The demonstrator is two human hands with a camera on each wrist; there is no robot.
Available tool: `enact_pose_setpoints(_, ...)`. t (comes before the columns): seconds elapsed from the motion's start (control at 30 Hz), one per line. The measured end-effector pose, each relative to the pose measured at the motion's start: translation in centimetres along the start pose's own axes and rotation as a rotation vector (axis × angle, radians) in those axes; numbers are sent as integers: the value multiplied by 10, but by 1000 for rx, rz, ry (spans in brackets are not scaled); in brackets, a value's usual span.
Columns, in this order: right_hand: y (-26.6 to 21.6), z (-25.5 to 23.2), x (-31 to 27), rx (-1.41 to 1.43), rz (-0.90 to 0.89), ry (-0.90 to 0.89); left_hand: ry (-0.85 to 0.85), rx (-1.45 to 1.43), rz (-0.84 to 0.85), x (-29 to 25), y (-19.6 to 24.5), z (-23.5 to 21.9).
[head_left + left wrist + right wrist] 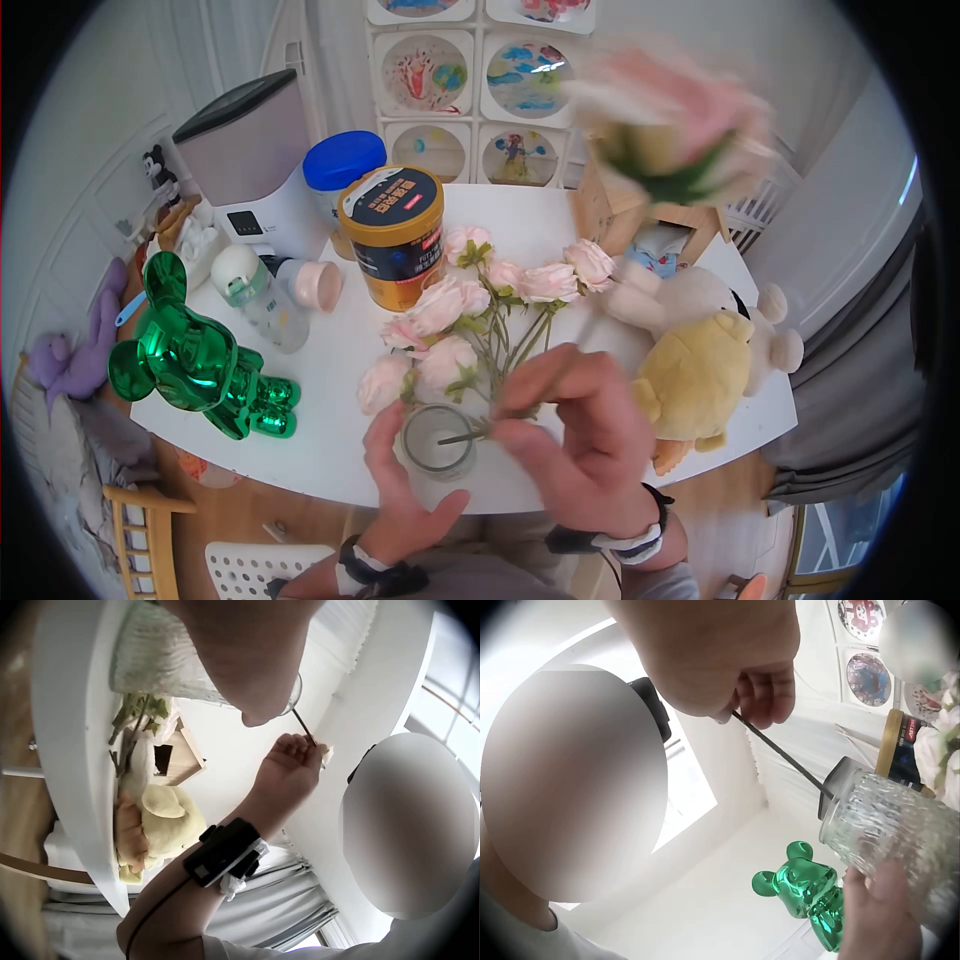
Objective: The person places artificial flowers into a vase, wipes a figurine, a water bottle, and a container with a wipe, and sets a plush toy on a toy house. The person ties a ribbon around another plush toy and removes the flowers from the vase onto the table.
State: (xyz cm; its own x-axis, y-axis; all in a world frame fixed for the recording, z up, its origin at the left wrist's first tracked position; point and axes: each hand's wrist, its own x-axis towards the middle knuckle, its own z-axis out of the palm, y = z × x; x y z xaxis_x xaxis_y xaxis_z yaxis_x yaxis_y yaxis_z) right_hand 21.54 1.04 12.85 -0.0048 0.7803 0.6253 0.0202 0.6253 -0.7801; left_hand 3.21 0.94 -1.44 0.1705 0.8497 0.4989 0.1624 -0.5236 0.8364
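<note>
My right hand (pixel 585 435) pinches the thin dark stem (pixel 780 754) of a pink artificial rose (pixel 690 130), whose blurred bloom rises at upper right in the head view. The stem's lower end reaches into the mouth of a ribbed clear glass vase (pixel 877 817). With fingers and thumb curved about its side, my left hand (pixel 405 490) holds the vase, as the right wrist view also shows. More pale pink roses (pixel 445 360) lie on the white table just beyond the vase, their green stems bunched together. In the left wrist view my left hand hides part of the glass.
A shiny green bear figure (pixel 205 365) and a clear bottle (pixel 265 300) stand at left. Behind the roses is a gold-and-black tub (pixel 395 235), beside a blue-lidded jar (pixel 343 165). Plush toys (pixel 700 370) lie at right, before a small wooden house (pixel 620 215).
</note>
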Motion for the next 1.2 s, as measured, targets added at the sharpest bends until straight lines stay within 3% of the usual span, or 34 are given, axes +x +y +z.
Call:
enact_pose_setpoints(0.03, 2, 4, 2, -124, 53, -111, 56, 12, 72, 3, 5, -4)
enact_pose_setpoints(0.13, 17, 15, 5, -270, -2, -219, 0, -77, 146, 24, 25, -20)
enact_pose_setpoints(0.17, 21, 19, 4, -267, -6, -220, 1, -74, 149, 31, 35, -22)
enact_pose_setpoints(0.23, 28, 26, -5, -266, 18, -222, -29, -212, -6, 45, 54, -23)
enact_pose_setpoints(0.43, 41, 27, -19, -294, 38, -231, 25, -334, -33, 69, 60, -14)
enact_pose_setpoints(0.6, 37, 19, -28, -222, 95, -226, -50, -481, -105, 68, 54, -12)
enact_pose_setpoints(0.7, 37, 6, -37, -196, 117, -151, -5, -554, -151, 62, 48, -9)
enact_pose_setpoints(0.77, 48, -7, -48, -290, 228, 9, 24, -596, -186, 61, 43, -9)
enact_pose_setpoints(0.87, 70, -24, -59, -331, 379, 49, 0, -622, -153, 60, 38, -8)
enact_pose_setpoints(1.0, 75, -27, -59, -431, 474, -31, 4, -602, -127, 65, 39, -5)
enact_pose_setpoints(1.2, 91, -16, -50, -672, 338, -153, -44, -577, -184, 62, 39, 1)
